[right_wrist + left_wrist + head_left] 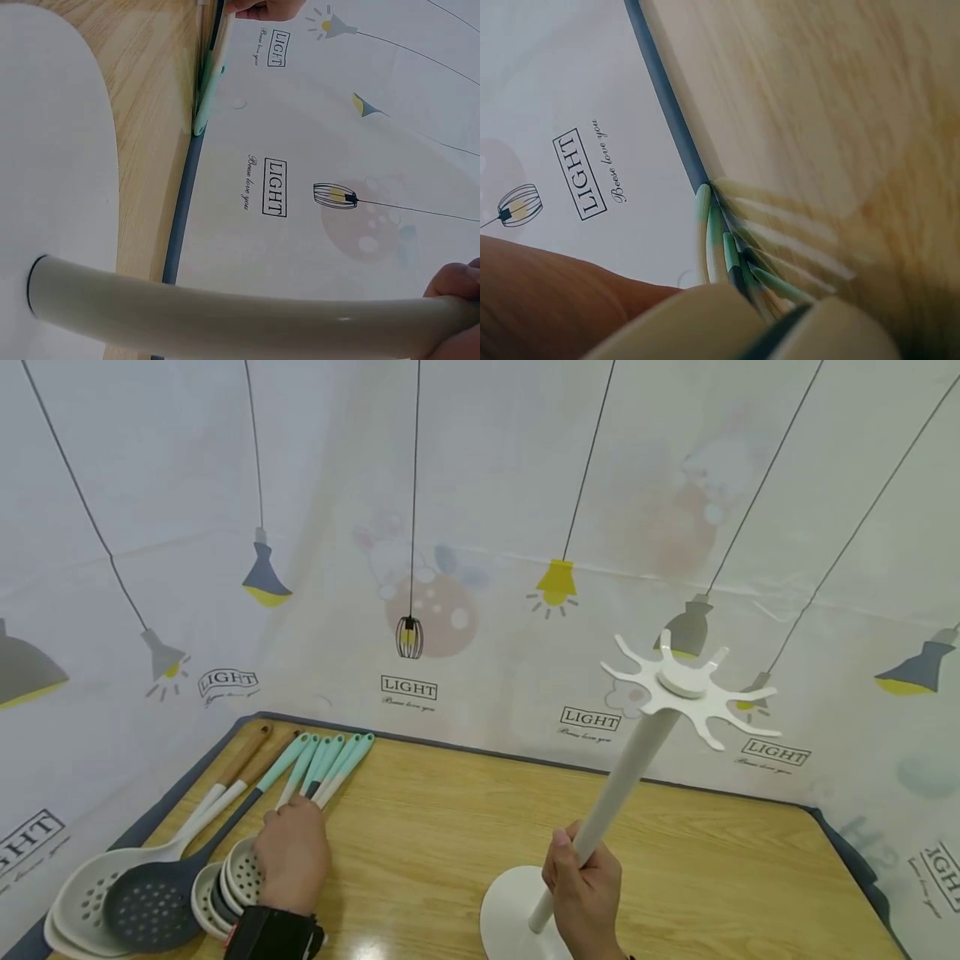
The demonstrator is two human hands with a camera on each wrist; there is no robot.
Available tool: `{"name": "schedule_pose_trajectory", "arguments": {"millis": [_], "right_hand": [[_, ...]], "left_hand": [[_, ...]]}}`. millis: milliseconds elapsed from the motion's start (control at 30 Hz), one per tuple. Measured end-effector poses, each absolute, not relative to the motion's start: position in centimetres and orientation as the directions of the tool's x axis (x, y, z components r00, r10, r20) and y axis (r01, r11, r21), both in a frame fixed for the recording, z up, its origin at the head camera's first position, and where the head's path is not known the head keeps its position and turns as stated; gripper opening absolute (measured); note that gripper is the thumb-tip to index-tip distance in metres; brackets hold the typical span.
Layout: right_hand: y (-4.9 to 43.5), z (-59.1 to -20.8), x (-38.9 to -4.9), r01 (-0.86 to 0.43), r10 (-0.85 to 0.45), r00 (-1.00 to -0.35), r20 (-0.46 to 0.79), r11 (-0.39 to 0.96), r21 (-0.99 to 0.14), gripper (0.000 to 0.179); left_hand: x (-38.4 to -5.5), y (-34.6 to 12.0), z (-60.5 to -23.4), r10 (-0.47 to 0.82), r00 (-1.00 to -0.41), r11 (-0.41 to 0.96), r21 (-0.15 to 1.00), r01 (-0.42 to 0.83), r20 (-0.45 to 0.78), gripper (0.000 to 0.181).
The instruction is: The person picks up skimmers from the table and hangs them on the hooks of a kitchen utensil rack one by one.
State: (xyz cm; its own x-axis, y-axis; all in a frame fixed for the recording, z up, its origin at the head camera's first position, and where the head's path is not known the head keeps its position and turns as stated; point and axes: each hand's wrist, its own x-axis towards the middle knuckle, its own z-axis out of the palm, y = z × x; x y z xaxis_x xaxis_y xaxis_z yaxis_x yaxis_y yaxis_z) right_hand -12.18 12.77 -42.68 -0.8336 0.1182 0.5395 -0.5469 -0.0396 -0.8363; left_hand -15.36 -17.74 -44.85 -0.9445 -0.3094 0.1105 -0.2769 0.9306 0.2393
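Head view: left hand (295,857) grips slim mint-tipped utensils (322,767), right hand (586,887) a smooth, round-based tubular stand (628,775)

Head cam sits up high, facing forward and down over the wooden table (420,835) to the printed backdrop (480,485), widest view of the three. Both wrist cams are way closer and tipped sideways: left one peers at the mint handles (715,229), right one along the white pole (225,326), and all three catch the caged lamp print (409,637)
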Motion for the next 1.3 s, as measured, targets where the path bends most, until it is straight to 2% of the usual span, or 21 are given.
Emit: {"name": "schedule_pose_trajectory", "arguments": {"millis": [267, 500, 733, 967, 1300], "right_hand": [[12.7, -42.8, -12.2, -0.573, 0.122, -0.816, 0.565, -0.036, -0.819, 0.027], [12.6, -42.7, -12.2, -0.580, 0.118, -0.812, 0.572, -0.045, -0.813, 0.027], [12.7, -42.7, -12.2, -0.559, 0.130, -0.823, 0.553, -0.010, -0.829, 0.029], [12.6, -42.7, -12.1, -0.564, 0.138, -0.817, 0.559, 0.004, -0.826, 0.029], [12.5, -43.1, -12.4, -0.598, 0.145, -0.796, 0.588, -0.039, -0.800, 0.026]], "left_hand": [[-15.0, -17.9, -44.7, -0.311, -0.937, 0.924, 0.283, -0.259, 0.158, 0.014], [-15.0, -17.8, -44.8, -0.288, -0.936, 0.933, 0.278, -0.227, 0.201, 0.010], [-14.9, -17.4, -44.5, -0.282, -0.935, 0.933, 0.289, -0.216, 0.213, 0.018], [-14.8, -16.6, -44.3, -0.258, -0.925, 0.932, 0.324, -0.162, 0.279, 0.012], [-14.4, -14.8, -43.4, -0.229, -0.933, 0.924, 0.365, -0.119, 0.277, 0.020]]}}
